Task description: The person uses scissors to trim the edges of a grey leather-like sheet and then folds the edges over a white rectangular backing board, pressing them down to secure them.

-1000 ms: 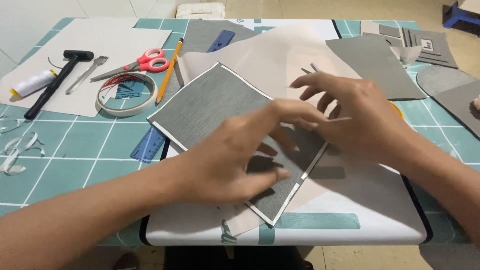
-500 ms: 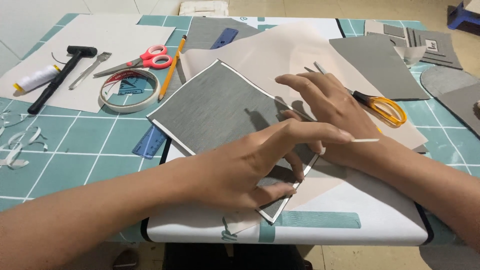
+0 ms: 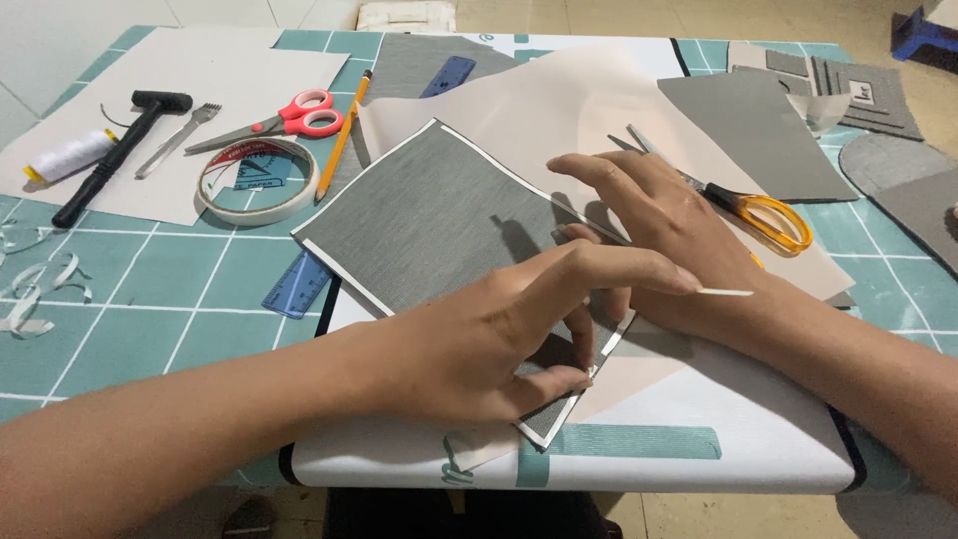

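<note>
A grey fabric panel (image 3: 439,215) with a white-and-black border lies tilted on a beige sheet (image 3: 559,100). My left hand (image 3: 479,349) reaches in from the lower left, thumb and fingers pinched on the panel's near corner. My right hand (image 3: 669,240) rests on the panel's right edge, fingers spread and pressing down. A thin white sliver (image 3: 723,291) sticks out past my left index fingertip; I cannot tell which hand holds it. Part of the panel's right side is hidden under both hands.
Orange-handled scissors (image 3: 758,215) lie just behind my right hand. To the left are a tape roll (image 3: 257,180), red scissors (image 3: 289,118), a pencil (image 3: 344,135), a blue ruler (image 3: 297,284), a black hammer (image 3: 120,150) and a thread spool (image 3: 70,157). Grey cut pieces (image 3: 758,130) lie at the back right.
Both hands slid toward the panel's near right corner. My right hand drew back off the orange scissors, uncovering them. The white sliver moved right with the hands.
</note>
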